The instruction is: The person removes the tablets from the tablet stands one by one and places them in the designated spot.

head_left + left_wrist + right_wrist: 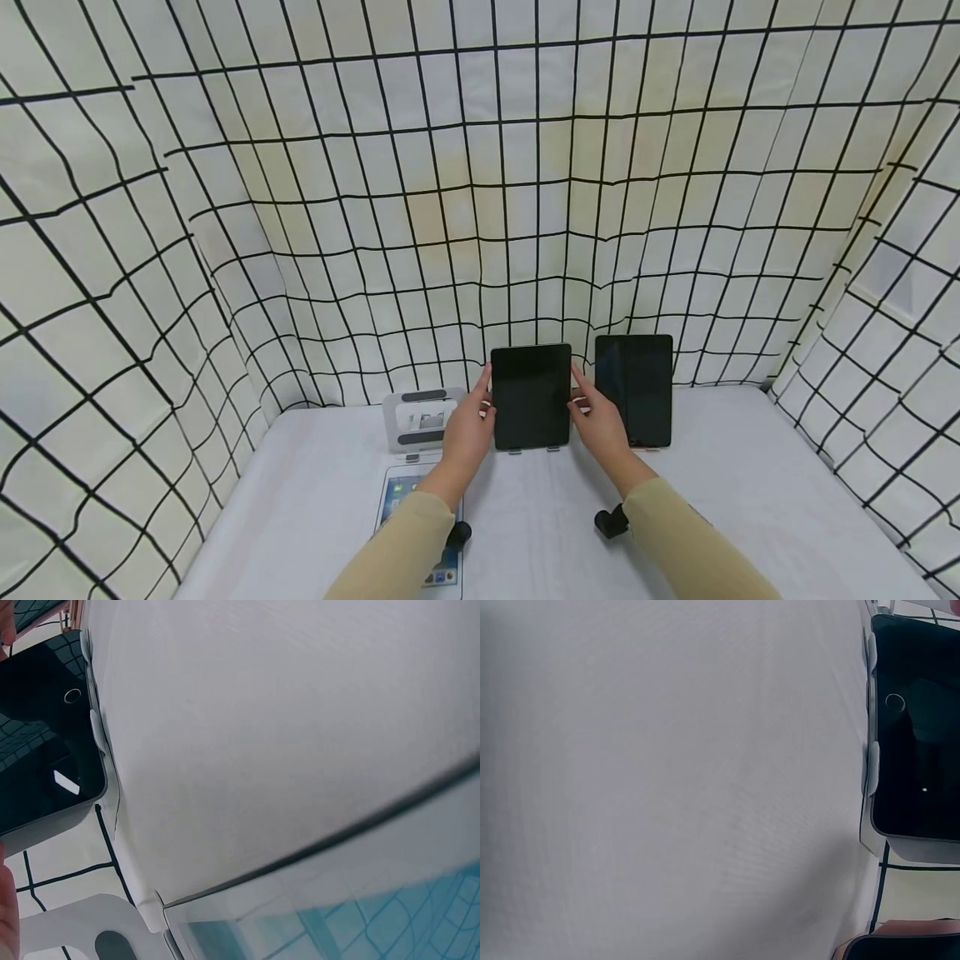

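1. Two hands gripping the middle tablet (pixel 531 397) by its side edges: left hand (pixel 467 425), right hand (pixel 598 421); upright on a stand, mid-table.
2. Just right, a second dark tablet (pixel 634 388); just left, an empty stand (pixel 420 420).
3. Partly hidden under the left sleeve: a lit tablet (pixel 408 500) lying flat.

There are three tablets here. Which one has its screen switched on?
The white tablet lying flat on the table, partly under the left sleeve; its screen shows coloured icons. The two black tablets, the middle one held by both hands and the right one, stand upright with dark screens.
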Demonstrator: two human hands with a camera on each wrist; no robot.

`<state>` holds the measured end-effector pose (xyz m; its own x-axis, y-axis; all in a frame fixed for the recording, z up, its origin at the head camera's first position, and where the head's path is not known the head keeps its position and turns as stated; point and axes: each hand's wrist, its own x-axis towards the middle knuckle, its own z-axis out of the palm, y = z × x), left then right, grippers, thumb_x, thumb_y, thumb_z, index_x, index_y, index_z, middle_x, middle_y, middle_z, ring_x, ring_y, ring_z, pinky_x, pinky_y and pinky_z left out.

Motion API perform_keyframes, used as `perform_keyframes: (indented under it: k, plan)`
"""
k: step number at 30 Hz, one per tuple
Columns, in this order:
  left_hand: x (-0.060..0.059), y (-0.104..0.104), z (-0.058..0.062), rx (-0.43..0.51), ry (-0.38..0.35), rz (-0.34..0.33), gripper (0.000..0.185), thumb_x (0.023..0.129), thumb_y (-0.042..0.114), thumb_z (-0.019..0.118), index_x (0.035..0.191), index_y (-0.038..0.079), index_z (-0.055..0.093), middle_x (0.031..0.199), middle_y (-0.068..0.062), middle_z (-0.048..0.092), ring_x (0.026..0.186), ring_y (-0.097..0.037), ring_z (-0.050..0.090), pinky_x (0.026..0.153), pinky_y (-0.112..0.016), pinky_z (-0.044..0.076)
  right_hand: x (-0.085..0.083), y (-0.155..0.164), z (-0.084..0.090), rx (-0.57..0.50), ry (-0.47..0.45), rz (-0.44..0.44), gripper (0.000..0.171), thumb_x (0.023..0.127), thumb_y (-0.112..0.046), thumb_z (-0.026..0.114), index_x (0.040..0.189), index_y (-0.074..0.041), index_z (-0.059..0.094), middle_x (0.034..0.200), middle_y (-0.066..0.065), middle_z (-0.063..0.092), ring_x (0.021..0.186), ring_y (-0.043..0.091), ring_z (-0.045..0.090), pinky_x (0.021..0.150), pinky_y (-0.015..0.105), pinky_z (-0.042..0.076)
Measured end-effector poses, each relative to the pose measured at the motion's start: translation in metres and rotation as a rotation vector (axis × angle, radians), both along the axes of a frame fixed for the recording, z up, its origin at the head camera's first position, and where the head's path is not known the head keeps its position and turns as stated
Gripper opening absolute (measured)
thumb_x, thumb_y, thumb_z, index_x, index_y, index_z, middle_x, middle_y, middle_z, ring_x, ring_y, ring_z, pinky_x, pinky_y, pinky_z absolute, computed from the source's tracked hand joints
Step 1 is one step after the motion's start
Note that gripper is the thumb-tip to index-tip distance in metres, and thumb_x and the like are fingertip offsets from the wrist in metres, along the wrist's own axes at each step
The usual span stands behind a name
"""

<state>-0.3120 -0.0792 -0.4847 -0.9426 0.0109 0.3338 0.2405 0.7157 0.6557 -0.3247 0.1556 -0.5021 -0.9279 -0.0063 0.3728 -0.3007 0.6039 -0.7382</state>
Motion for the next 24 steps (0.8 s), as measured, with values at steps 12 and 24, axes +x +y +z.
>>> perform_keyframes:
  k: [12, 24]
  plan:
    - [0.003, -0.001, 0.005, 0.041, 0.029, -0.014, 0.078, 0.097, 0.008, 0.062, 0.156, 0.043, 0.024, 0.109, 0.006, 0.063, 0.090, -0.014, 0.062, 0.059, -0.027, 0.046, 0.007, 0.000, 0.005, -0.068, 0.017, 0.015, 0.071, 0.096, -0.005, 0.063, 0.155, -0.034, 0.034, 0.112, 0.007, 0.067, 0.098, 0.023, 0.065, 0.078, 0.039, 0.054]
    - [0.012, 0.002, 0.009, 0.091, -0.007, -0.035, 0.081, 0.098, 0.007, 0.060, 0.154, 0.049, 0.021, 0.108, 0.006, 0.062, 0.095, -0.014, 0.062, 0.060, -0.027, 0.047, 0.016, 0.007, 0.013, -0.095, -0.016, 0.026, 0.069, 0.096, -0.006, 0.063, 0.153, -0.035, 0.038, 0.115, 0.006, 0.067, 0.100, 0.022, 0.065, 0.073, 0.031, 0.053]
